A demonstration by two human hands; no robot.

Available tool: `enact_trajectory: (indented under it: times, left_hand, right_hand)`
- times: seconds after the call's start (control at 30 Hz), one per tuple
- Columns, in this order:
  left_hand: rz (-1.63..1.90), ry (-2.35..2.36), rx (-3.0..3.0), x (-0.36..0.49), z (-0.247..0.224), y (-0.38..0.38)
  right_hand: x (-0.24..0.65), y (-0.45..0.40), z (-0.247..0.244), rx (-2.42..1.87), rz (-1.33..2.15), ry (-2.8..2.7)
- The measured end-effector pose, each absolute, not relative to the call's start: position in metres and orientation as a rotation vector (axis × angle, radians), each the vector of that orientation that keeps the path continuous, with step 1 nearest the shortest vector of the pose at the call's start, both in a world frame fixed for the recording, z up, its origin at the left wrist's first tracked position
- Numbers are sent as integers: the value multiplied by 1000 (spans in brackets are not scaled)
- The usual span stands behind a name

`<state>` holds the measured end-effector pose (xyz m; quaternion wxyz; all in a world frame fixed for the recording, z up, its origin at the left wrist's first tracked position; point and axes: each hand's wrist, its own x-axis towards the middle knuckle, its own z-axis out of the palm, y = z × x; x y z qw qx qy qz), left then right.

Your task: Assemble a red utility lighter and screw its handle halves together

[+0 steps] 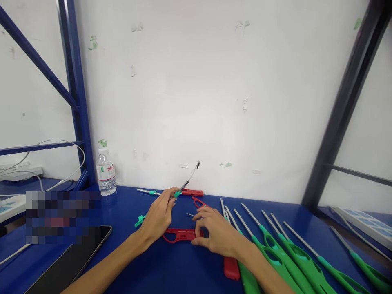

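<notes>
My left hand (159,214) is closed on a thin metal tube (184,186) with a green piece (177,194) near its lower end; a thin wire (193,172) with a dark tip rises from the tube. My right hand (211,230) curls above the right end of a red lighter half-shell (183,234) lying on the blue table (171,269). Its thumb and fingers bend towards each other; a thin pin (190,214) shows beside the fingertips. Whether the fingers hold something small is unclear. Behind the hands lie more red parts (196,192).
Several green lighters (290,257) with long metal tubes lie at the right, beside a red handle (231,268). A water bottle (106,173) stands at the back left. Nearer are a dark tablet (76,261), cables and a power strip (12,209).
</notes>
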<state>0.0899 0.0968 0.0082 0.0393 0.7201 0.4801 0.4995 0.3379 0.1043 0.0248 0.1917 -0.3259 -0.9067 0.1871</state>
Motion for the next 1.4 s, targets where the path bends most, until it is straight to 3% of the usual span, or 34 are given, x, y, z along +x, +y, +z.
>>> enact_trajectory:
  times: [0.4,0.8,1.4]
  left_hand:
    - [1204,1558,2518,78,37,62]
    - [754,1829,2571,0,7,-49]
    - [533,1935,2436,12,12,-45]
  right_hand:
    - [343,95,39,-1010,698,-2590]
    - [343,97,28,-1020,840,-2519]
    - [342,101,17,-1024,991,-2445]
